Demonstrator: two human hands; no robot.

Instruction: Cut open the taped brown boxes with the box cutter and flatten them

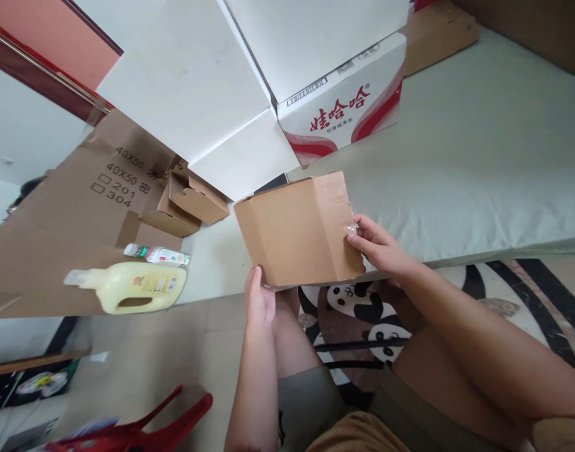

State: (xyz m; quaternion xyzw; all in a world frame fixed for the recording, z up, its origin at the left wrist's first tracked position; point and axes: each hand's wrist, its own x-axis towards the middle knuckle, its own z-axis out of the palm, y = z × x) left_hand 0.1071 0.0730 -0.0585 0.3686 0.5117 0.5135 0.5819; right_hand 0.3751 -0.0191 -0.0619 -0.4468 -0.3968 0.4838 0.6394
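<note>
A creased piece of brown cardboard (287,232) is held up in front of me, over the edge of the pale-covered surface. My left hand (260,298) grips its lower left corner, thumb against the near face and the other fingers mostly hidden. At the right edge, my right hand (379,248) pinches the cardboard beside a shiny bit of clear tape (351,229). Fold lines run down both sides of the piece. Behind it, a dark flat object (271,183) is partly covered.
White boxes, one with red lettering (344,113), stand at the back. Small brown boxes (200,199), a clear bottle (158,254) and a yellow jug (141,287) are on the left, by a large carton (80,213). A panda-patterned mat (358,301) lies below.
</note>
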